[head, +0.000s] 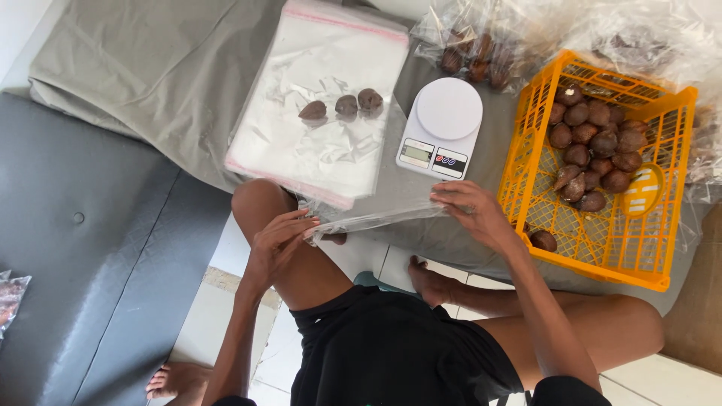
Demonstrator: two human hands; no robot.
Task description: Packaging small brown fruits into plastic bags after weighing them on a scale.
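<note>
I hold a clear plastic bag (376,219) stretched flat between both hands above my knee. My left hand (280,242) pinches its left end and my right hand (470,213) grips its right end. Beyond the bag lies a stack of clear plastic bags (316,143) with three brown scaly fruits (346,105) resting on top. A white kitchen scale (442,128) stands just past my right hand. To the right, an orange plastic crate (662,248) holds several of the same brown fruits (590,150).
Everything rests on a grey-green cloth (165,68). More bagged fruit (481,45) lies at the back under clear plastic. A dark padded seat (83,248) fills the left side, with another bag (9,297) at its edge. My legs and feet rest on pale tiles below.
</note>
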